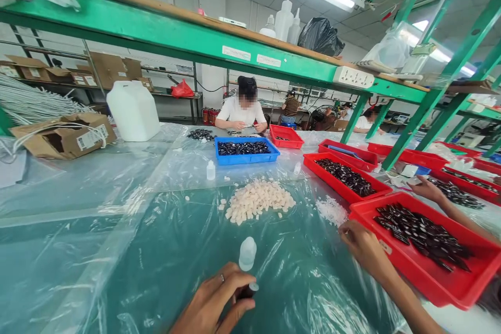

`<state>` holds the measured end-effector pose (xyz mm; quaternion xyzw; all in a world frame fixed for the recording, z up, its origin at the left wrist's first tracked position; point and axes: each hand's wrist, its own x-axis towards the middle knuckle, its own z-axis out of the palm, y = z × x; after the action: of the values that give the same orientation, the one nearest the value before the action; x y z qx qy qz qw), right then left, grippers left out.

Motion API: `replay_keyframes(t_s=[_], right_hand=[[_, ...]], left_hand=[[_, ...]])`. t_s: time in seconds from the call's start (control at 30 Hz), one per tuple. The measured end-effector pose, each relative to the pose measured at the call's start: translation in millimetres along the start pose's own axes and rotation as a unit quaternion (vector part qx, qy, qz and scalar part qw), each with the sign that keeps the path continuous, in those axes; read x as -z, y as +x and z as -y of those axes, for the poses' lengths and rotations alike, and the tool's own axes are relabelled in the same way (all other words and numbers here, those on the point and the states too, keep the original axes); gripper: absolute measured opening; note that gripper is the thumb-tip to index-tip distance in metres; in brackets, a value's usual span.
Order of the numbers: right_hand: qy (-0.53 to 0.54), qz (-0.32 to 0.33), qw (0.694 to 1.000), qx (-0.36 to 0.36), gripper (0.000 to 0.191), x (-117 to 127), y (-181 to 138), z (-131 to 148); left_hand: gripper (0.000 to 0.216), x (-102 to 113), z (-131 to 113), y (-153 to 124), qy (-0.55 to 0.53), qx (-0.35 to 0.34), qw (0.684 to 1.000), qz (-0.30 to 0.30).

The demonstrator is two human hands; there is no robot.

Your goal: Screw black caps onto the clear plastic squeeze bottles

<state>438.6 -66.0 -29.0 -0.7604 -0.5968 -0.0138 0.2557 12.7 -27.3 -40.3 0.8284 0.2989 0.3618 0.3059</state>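
Note:
In the head view my left hand (pixel 213 297) pinches a small dark part with a pale grey round end (pixel 252 287) between thumb and fingers, low over the plastic-covered table. A small translucent white bottle (pixel 247 254) is just beyond these fingers. My right hand (pixel 362 245) is at the edge of a heap of tiny clear-white pieces (pixel 332 210), fingertips drawn together; what they hold, if anything, cannot be made out. Beside that hand stands a red tray (pixel 442 292) of glossy dark parts (pixel 418 227). A pile of cream-coloured little blocks (pixel 258 200) lies ahead, between my hands.
A blue tray (pixel 248 159) of dark pieces and a small white bottle (pixel 211 170) stand farther back. More red trays (pixel 376 190) line the right, where another person's hand (pixel 426 189) reaches in. A white jug (pixel 133 110) stands left; a green shelf beam (pixel 156 36) crosses above.

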Motion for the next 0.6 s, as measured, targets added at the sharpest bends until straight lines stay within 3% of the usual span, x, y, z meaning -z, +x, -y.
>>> replay_keyframes(t_s=[0.1,0.2,0.3,0.4,0.6], right_hand=[[0.113,-0.034,0.985,0.127,0.028,-2.2,-39.5,64.6],[0.210,-0.037,0.950,0.228,0.013,-16.5,-73.6,136.5],[0.265,-0.064,0.924,0.267,0.012,-34.4,-90.1,187.0],[0.283,-0.100,0.921,0.251,0.019,-47.0,-94.2,208.1],[0.306,-0.166,0.910,0.226,0.021,-56.5,-97.2,213.6]], left_hand=[[0.017,1.4,-2.2,-1.5,-0.017,0.020,1.000,0.010],[0.015,5.4,-7.4,2.1,-0.041,-0.017,0.999,0.032],[0.022,6.7,-10.8,6.3,-0.074,-0.063,0.994,0.038],[0.030,3.9,-10.4,7.6,-0.090,-0.075,0.993,0.035],[0.019,-4.6,-3.6,3.9,-0.124,-0.067,0.989,0.044]])
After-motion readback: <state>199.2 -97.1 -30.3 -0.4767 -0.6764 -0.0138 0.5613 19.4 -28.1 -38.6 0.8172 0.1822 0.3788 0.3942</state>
